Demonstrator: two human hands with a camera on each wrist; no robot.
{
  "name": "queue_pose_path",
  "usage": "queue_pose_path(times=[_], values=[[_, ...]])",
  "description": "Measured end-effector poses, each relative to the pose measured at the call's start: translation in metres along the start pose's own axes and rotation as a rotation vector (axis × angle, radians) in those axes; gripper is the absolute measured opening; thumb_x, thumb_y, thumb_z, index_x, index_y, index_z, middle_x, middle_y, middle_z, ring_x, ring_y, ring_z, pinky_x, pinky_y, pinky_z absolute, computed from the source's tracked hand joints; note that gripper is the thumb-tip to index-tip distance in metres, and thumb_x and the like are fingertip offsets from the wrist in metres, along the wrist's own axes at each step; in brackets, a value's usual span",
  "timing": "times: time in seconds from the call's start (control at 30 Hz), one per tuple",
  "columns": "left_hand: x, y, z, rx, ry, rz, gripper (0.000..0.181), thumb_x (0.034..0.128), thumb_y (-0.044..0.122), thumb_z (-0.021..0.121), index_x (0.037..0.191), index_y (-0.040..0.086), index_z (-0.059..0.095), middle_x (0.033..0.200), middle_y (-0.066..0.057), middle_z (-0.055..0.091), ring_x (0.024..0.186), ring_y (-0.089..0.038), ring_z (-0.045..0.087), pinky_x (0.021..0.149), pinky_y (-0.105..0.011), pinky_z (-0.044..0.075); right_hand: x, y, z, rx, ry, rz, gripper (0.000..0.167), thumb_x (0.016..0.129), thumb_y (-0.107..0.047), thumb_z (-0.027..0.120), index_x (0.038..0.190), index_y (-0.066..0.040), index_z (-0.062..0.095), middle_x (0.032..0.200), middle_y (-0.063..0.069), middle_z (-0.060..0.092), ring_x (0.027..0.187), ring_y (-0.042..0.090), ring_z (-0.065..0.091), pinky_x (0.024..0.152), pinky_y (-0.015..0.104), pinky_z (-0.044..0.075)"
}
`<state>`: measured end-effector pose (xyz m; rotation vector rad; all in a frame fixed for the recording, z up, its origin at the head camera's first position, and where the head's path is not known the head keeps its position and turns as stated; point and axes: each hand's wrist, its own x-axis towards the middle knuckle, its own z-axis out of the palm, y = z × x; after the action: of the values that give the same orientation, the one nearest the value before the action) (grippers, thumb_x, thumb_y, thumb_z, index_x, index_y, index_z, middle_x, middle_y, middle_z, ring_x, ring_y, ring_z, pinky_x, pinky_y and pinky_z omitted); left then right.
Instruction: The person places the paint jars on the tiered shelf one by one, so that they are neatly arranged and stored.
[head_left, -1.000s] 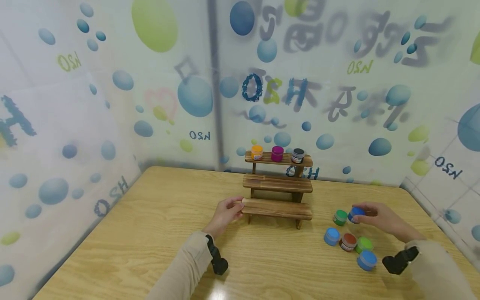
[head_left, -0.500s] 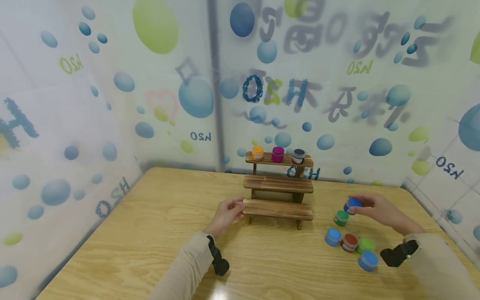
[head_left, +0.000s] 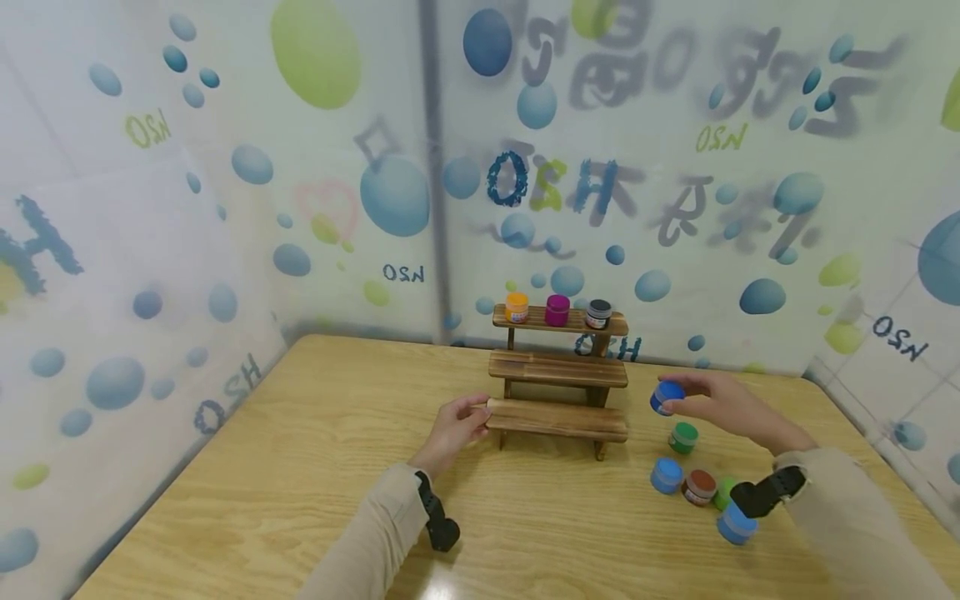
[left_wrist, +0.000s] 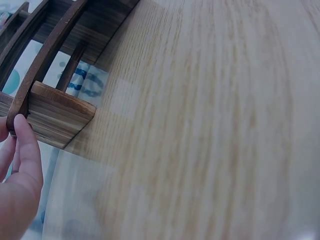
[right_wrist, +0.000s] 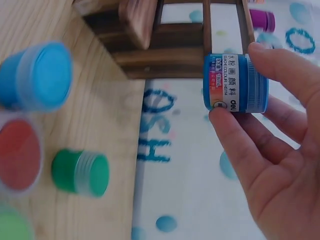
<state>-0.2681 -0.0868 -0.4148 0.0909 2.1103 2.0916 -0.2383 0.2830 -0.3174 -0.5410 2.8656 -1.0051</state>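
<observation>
A three-tier wooden stand [head_left: 558, 417] is on the table, and my left hand [head_left: 450, 429] pinches the left end of its lowest step. In the left wrist view, the thumb and fingers [left_wrist: 29, 155] grip that step's edge. Held up off the table right of the stand, a dark blue paint jar [right_wrist: 225, 82] with a printed label is pinched by my right hand [head_left: 723, 404]. On the top step sit an orange paint jar [head_left: 517, 307], a purple paint jar [head_left: 557, 310] and a black paint jar [head_left: 598, 314]. The middle and lowest steps carry no jars.
Below my right hand stand a green jar [head_left: 683, 437], a light blue jar [head_left: 667, 475], a brown-red jar [head_left: 699, 487], a lime green jar [head_left: 725, 493] partly hidden by the wrist camera, and another blue jar [head_left: 737, 523]. A bubble-printed curtain [head_left: 360, 317] borders the wooden table [head_left: 360, 400].
My right hand has lifted the dark blue jar from beside the green one and carried it left toward the stand. The left hand keeps its grip on the lowest step.
</observation>
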Motion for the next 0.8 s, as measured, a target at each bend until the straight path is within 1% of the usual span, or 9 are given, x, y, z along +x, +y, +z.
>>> queue_pose_path(times=[0.13, 0.3, 0.5, 0.6, 0.7, 0.8], values=[[0.001, -0.001, 0.000, 0.010, 0.000, -0.004, 0.034, 0.0896, 0.012, 0.053, 0.122, 0.000, 0.051, 0.092, -0.009, 0.054, 0.071, -0.012, 0.056, 0.072, -0.030, 0.050, 0.009, -0.010, 0.004, 0.033, -0.025, -0.048, 0.054, 0.084, -0.034, 0.059, 0.126, -0.002, 0.046, 0.116, 0.016, 0.053, 0.106, 0.035, 0.048, 0.081, 0.047, 0.044], [-0.001, 0.001, -0.001, 0.006, -0.009, -0.003, 0.036, 0.0897, 0.012, 0.053, 0.123, -0.001, 0.049, 0.092, -0.009, 0.054, 0.071, -0.011, 0.056, 0.072, -0.030, 0.050, 0.021, -0.024, 0.012, 0.055, -0.057, -0.085, 0.054, 0.085, -0.031, 0.060, 0.126, 0.000, 0.046, 0.115, 0.015, 0.053, 0.107, 0.034, 0.047, 0.085, 0.048, 0.041], [-0.009, 0.013, 0.001, 0.005, -0.017, -0.020, 0.034, 0.0901, 0.007, 0.051, 0.123, -0.003, 0.048, 0.089, -0.008, 0.053, 0.071, -0.013, 0.056, 0.076, -0.036, 0.048, 0.037, -0.042, 0.020, 0.026, -0.085, -0.140, 0.052, 0.085, -0.030, 0.059, 0.125, 0.001, 0.047, 0.110, 0.010, 0.056, 0.107, 0.032, 0.048, 0.086, 0.047, 0.041], [-0.013, 0.018, 0.002, 0.009, -0.018, -0.018, 0.034, 0.0905, 0.006, 0.049, 0.123, -0.005, 0.047, 0.088, -0.008, 0.052, 0.071, -0.013, 0.056, 0.077, -0.036, 0.048, 0.045, -0.049, 0.024, 0.015, -0.091, -0.180, 0.049, 0.085, -0.027, 0.059, 0.123, 0.002, 0.048, 0.108, 0.011, 0.056, 0.104, 0.031, 0.050, 0.084, 0.045, 0.043], [-0.011, 0.015, 0.001, -0.006, -0.020, -0.012, 0.034, 0.0903, 0.007, 0.050, 0.123, -0.004, 0.048, 0.089, -0.008, 0.053, 0.070, -0.012, 0.055, 0.075, -0.034, 0.049, 0.053, -0.055, 0.028, 0.007, -0.089, -0.198, 0.049, 0.085, -0.026, 0.060, 0.122, 0.003, 0.049, 0.106, 0.012, 0.056, 0.100, 0.030, 0.053, 0.082, 0.042, 0.045], [-0.005, 0.007, 0.000, -0.017, -0.016, -0.008, 0.035, 0.0899, 0.009, 0.052, 0.123, -0.003, 0.048, 0.090, -0.008, 0.053, 0.070, -0.011, 0.055, 0.072, -0.032, 0.049, 0.062, -0.060, 0.033, 0.034, -0.092, -0.199, 0.049, 0.085, -0.025, 0.060, 0.122, 0.004, 0.048, 0.107, 0.014, 0.055, 0.099, 0.029, 0.054, 0.081, 0.040, 0.046]])
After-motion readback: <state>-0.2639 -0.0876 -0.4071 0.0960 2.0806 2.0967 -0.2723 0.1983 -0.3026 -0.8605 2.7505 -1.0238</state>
